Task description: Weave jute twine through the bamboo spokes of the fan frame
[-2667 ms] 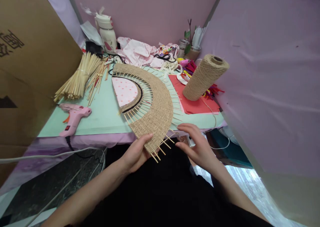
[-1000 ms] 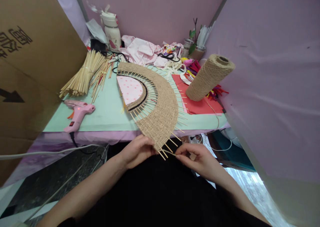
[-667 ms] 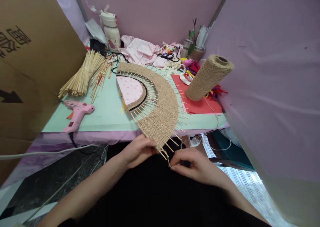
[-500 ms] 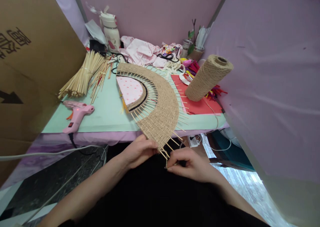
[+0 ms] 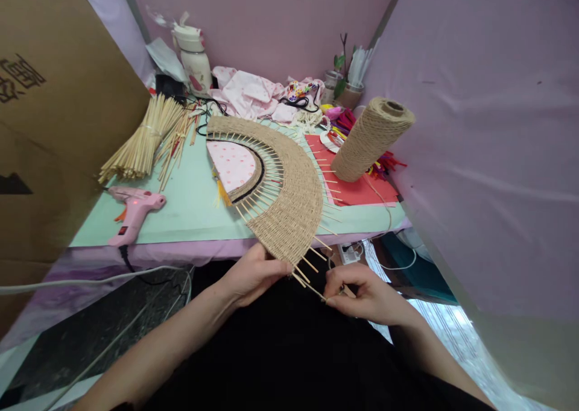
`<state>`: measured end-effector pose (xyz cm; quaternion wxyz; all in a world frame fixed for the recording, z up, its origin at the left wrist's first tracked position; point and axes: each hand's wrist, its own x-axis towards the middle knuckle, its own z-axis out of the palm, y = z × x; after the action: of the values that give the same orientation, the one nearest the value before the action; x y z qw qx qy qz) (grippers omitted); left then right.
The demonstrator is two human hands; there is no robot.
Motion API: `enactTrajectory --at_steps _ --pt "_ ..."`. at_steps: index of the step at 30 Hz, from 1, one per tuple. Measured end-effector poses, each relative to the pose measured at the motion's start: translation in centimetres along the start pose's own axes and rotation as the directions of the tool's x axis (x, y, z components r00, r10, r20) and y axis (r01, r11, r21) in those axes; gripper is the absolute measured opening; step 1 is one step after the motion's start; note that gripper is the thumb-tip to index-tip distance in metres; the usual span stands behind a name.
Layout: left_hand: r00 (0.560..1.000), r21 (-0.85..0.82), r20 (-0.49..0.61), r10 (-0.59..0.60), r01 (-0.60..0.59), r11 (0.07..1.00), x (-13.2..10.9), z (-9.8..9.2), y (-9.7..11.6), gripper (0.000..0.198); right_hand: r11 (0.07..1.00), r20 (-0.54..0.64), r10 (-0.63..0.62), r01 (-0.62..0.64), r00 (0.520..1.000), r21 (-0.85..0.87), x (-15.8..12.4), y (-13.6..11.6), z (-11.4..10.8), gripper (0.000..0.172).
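A half-round woven fan (image 5: pixel 301 185) of tan twine on thin wooden sticks lies partly on the table, its near corner hanging over the front edge. My left hand (image 5: pixel 253 273) grips that corner, thumb on top and fingers beneath. Just right of it, my right hand (image 5: pixel 362 291) pinches a strand of twine (image 5: pixel 315 291) that stretches taut from the fan's corner. Bare stick ends poke out along the outer rim. At the fan's inner side is a pink dotted cloth half-circle (image 5: pixel 233 165) with a black border and a yellow tassel (image 5: pixel 223 194).
A big twine spool (image 5: pixel 371 140) stands tilted on red sheets (image 5: pixel 362 191) at right. On the left are a pink glue gun (image 5: pixel 134 211) and a bundle of sticks (image 5: pixel 142 140). A bottle (image 5: pixel 193 61) and pink cloth (image 5: pixel 246 91) sit behind. A cardboard box (image 5: pixel 58 116) borders the left.
My right hand has moved right, away from the fan's corner, drawing the twine strand straight. My left hand keeps its hold; the view has shifted slightly.
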<state>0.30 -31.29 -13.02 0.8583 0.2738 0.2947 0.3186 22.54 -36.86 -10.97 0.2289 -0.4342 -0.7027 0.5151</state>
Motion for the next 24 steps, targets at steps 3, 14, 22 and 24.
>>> enactTrajectory --at_steps 3,14,22,24 --pt "1.0 0.003 -0.025 0.018 -0.018 1.0 0.1 0.1 -0.1 0.041 0.995 0.001 0.101 -0.101 0.995 -0.011 0.7 0.0 0.6 0.013" --pt "0.998 0.075 -0.027 0.061 -0.059 0.995 0.2 0.2 0.0 0.036 0.883 0.001 0.146 -0.131 0.989 0.45 2.9 0.9 4.5 0.024" --pt "0.999 0.041 0.021 0.049 -0.05 0.998 0.6 0.8 0.1 0.036 0.953 0.037 0.066 -0.075 0.997 0.292 2.9 0.6 4.0 0.026" --pt "0.999 -0.001 0.043 0.026 -0.026 1.0 0.7 0.6 0.3 0.027 0.956 -0.001 0.086 -0.082 0.996 0.281 2.9 0.8 4.0 0.029"
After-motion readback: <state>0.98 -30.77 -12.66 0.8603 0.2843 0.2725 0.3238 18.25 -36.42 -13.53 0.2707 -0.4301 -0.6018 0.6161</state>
